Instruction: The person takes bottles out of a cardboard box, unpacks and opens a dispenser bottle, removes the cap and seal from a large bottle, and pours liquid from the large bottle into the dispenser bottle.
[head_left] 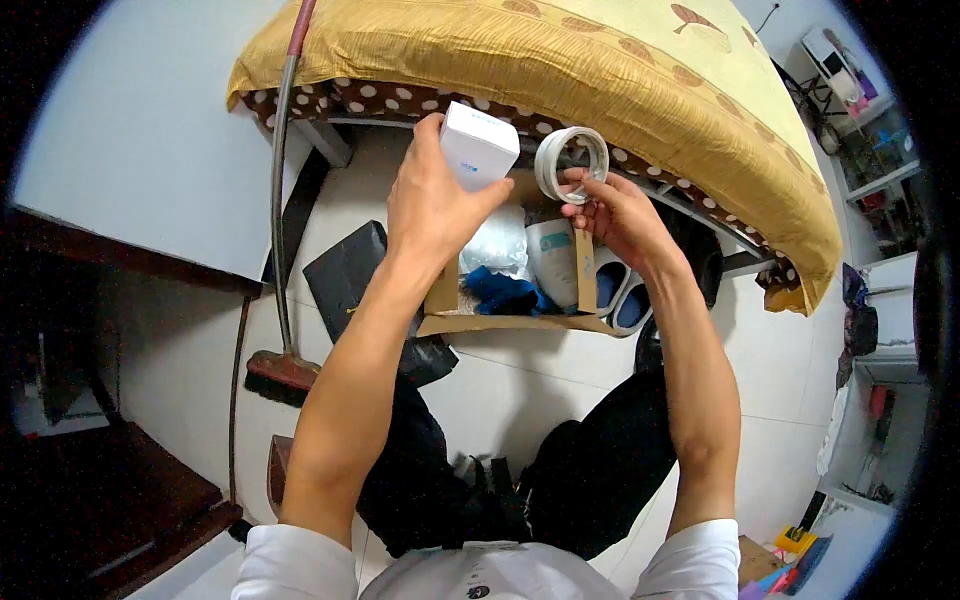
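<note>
My left hand (436,200) grips a small white box (480,145) with faint blue print, thumb on its near side. In my right hand (620,215) is a coil of white cable (572,165), pinched at its lower edge between thumb and fingers. Both are held above an open cardboard box (587,270) on the floor. Inside it lie a clear plastic-wrapped item (497,243), a white bottle-like item (552,262) with a teal mark, and a blue cloth-like bundle (502,291). My left hand and forearm hide part of the box's left side.
A bed with a yellow cover (600,60) stands just beyond the box. A broom (283,220) leans at the left, near a black flat box (350,275). Slippers (630,302) sit right of the carton. Shelves (880,180) line the far right.
</note>
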